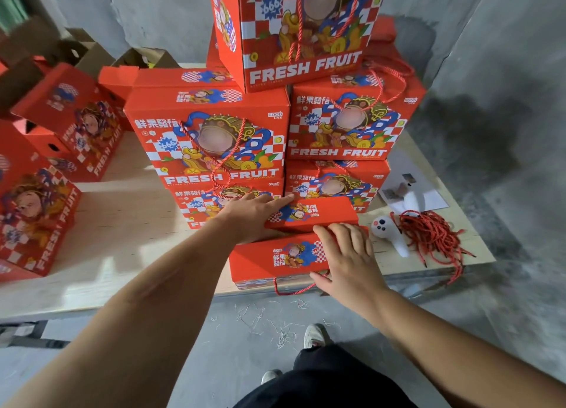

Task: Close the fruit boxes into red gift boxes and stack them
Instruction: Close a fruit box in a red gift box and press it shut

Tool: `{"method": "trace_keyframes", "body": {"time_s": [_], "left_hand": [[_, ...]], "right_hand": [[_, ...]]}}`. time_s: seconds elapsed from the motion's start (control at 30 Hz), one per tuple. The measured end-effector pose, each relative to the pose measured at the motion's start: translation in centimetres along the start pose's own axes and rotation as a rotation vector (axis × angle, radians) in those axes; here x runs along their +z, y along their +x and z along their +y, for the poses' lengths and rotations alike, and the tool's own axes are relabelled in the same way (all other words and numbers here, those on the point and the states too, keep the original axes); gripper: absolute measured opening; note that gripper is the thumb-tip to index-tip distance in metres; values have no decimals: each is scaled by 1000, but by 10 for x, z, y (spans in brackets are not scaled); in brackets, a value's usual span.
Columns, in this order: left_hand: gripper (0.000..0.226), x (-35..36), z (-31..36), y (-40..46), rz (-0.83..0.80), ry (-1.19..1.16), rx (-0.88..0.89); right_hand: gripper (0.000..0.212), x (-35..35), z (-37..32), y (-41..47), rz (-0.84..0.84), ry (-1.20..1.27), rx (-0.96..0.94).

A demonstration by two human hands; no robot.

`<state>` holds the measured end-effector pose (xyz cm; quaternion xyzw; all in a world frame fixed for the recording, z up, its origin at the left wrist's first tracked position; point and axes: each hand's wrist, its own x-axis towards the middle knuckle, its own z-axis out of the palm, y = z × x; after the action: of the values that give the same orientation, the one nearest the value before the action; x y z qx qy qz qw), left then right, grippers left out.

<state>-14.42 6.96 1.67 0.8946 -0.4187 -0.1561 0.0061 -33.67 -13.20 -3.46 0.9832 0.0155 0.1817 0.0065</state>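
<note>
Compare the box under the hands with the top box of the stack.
The near box sits at the table's front edge, flaps being pressed shut by both hands; the top box crowns the stack, untouched. Near box shows its top; top box shows its "FRESH FRUIT" front. Both red with rope handles.

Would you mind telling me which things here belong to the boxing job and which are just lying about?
Part of the job:
- gift box being closed, left hand and right hand on its flaps
- stacked gift boxes
- open boxes
- red cords

Lying about:
- white handheld device
- papers
</note>
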Motion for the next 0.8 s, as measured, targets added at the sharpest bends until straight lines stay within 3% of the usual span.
{"method": "trace_keyframes", "body": {"time_s": [0.13,0.2,0.3,0.37,0.43,0.5,0.6,0.7,0.8], "left_hand": [[94,6,-10,6,-48,3,-6],[82,6,-15,11,-128,-34,-40],[83,3,-29,13,-191,-360,-180],[88,3,-34,8,-175,-344,-207],[73,12,-30,2,-97,-99,-161],[63,19,-19,-5,136,-71,-166],[64,28,3,-19,390,24,-112],[64,44,28,-29,433,41,-172],[58,48,43,-26,370,41,-321]], "right_hand": [[100,0,1,10,-80,-16,16],[101,-2,2,16,-109,-39,16],[100,-6,6,28,-183,-63,29],[104,-8,7,38,-278,-71,34],[119,-4,6,46,-392,-85,42],[137,2,6,54,-470,-21,90],[141,3,11,67,-575,130,146],[138,2,12,70,-588,107,118],[138,2,6,61,-453,-26,83]]}}
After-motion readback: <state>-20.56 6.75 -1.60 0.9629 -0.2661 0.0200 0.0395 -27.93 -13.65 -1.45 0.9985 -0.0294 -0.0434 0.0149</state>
